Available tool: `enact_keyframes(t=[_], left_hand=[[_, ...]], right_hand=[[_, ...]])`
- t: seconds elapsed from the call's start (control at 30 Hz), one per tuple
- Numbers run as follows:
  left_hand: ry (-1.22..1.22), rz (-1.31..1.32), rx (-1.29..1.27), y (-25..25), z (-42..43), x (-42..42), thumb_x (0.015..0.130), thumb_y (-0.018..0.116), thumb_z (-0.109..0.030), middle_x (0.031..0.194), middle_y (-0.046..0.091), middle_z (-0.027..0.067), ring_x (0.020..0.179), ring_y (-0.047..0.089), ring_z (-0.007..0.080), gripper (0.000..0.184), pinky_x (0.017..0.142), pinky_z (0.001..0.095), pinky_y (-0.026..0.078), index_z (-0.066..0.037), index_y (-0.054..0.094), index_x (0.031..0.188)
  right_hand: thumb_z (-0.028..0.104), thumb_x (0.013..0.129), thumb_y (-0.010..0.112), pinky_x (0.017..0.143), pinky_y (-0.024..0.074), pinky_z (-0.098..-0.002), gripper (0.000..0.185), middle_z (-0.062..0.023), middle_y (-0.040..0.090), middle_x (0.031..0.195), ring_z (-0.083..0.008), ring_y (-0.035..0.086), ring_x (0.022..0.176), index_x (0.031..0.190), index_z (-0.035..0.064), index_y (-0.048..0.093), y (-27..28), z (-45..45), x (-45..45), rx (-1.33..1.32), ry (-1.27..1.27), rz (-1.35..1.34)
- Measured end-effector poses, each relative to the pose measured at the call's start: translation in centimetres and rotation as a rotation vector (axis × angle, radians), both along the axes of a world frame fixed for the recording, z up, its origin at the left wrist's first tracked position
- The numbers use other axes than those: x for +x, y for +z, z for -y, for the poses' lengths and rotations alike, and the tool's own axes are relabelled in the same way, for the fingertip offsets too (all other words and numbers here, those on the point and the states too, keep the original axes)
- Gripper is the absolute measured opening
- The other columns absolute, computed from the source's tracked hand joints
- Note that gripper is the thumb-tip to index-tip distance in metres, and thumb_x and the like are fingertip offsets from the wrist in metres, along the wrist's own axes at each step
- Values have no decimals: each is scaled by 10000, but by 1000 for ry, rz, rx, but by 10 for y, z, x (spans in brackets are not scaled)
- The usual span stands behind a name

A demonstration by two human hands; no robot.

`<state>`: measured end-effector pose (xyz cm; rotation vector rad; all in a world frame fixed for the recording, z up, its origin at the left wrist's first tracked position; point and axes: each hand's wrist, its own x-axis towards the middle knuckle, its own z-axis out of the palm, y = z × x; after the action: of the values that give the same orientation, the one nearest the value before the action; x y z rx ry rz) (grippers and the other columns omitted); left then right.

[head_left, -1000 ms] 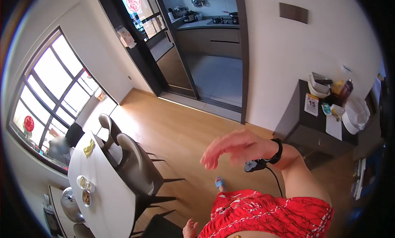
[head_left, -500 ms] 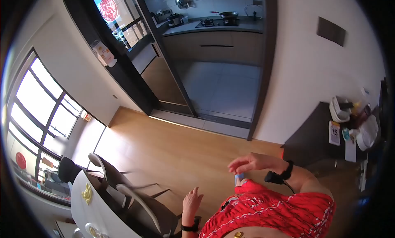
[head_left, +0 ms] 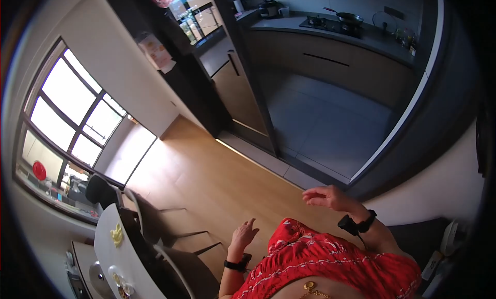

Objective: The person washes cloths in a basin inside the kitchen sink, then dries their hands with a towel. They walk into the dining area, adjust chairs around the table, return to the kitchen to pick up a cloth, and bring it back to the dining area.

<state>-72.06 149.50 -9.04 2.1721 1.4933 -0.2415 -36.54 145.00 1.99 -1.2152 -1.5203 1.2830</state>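
My left hand (head_left: 243, 234) is held out in front of the red patterned clothing (head_left: 330, 257), fingers loosely stretched and nothing in them. A black band (head_left: 236, 265) circles that wrist. Over the wooden floor, close to the kitchen doorway, my right hand (head_left: 330, 197) hangs in the air with its fingers extended and holding nothing. A black wristband (head_left: 368, 221) and a small black device with a cable (head_left: 348, 224) are at the right wrist. Neither hand touches any object.
To the left stand a round table (head_left: 106, 232) with a yellow cloth-like item (head_left: 117, 235), and grey chairs (head_left: 181, 270). Ahead, past the sliding door (head_left: 243, 87), a kitchen counter (head_left: 289, 30) bears a frying pan (head_left: 349, 18) and a cooker (head_left: 268, 9). A dark cabinet (head_left: 418, 237) is at right.
The view has turned and come nearer to the kitchen doorway. The dark cabinet has slid down to the lower right. Both hands stay empty, the right one with fingers more stretched out.
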Motion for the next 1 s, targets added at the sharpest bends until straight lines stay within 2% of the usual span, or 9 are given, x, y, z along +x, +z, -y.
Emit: enact_keyframes(t=[0.17,0.3,0.4,0.53,0.6,0.7,0.8,0.93,1.0], left_hand=[[-54,-54,-99,-56,-86,2,810,565,-405,1094,565,179,989,554,353,534,801,444,461,-125,437,1246],[-40,-88,-68,-45,-176,37,816,561,-395,1070,577,181,980,560,349,513,793,438,466,-126,444,1237],[-29,73,-4,-14,-245,80,823,554,-368,1038,589,179,960,567,348,485,784,437,469,-121,447,1227],[-246,5,14,15,-323,152,821,557,-315,1061,575,173,963,564,344,480,796,422,467,-80,432,1220],[-321,100,-32,9,-351,185,830,550,-310,1111,554,177,993,552,340,490,820,416,460,-75,420,1239],[-418,83,-110,6,-379,230,847,533,-314,1172,524,183,1045,527,341,506,865,418,440,-84,393,1275],[-421,162,-127,-6,-417,271,847,534,-307,1174,522,183,1050,523,341,501,870,420,437,-90,393,1276],[-394,147,-125,-4,-475,342,845,540,-302,1108,545,194,1010,538,342,491,838,421,444,-59,406,1251],[-394,206,-31,-14,-508,384,837,549,-291,1053,561,194,956,555,350,475,799,422,454,-46,421,1223]], right_hand=[[138,849,591,790,470,-251,264,-90,653,965,-132,611,906,1085,21,573,-19,-101,37,29,-92,-80],[121,839,598,771,475,-243,261,-97,653,946,-133,614,889,1073,9,574,-27,-187,69,11,-141,-26],[85,847,567,765,483,-241,254,-93,640,951,-129,608,867,1084,-8,567,-20,-234,95,-20,-184,-73],[41,853,530,760,493,-250,235,-95,625,940,-136,601,824,1073,-33,570,-21,-282,126,-75,-335,-245],[44,853,531,763,491,-249,238,-96,625,941,-133,598,822,1072,-40,568,-25,-301,148,-96,-362,-260],[41,847,535,753,492,-247,247,-99,628,934,-130,597,825,1078,-44,565,-58,-325,180,-104,-421,-239],[43,844,542,748,494,-249,249,-98,630,933,-131,597,831,1076,-43,567,-75,-368,228,-100,-437,-197],[38,841,544,743,494,-249,238,-86,630,918,-128,596,827,1064,-38,576,-76,-444,304,-146,-443,-118],[65,845,548,755,492,-265,245,-101,634,942,-149,605,838,1069,-27,575,-78,-484,354,-157,-432,-36]])
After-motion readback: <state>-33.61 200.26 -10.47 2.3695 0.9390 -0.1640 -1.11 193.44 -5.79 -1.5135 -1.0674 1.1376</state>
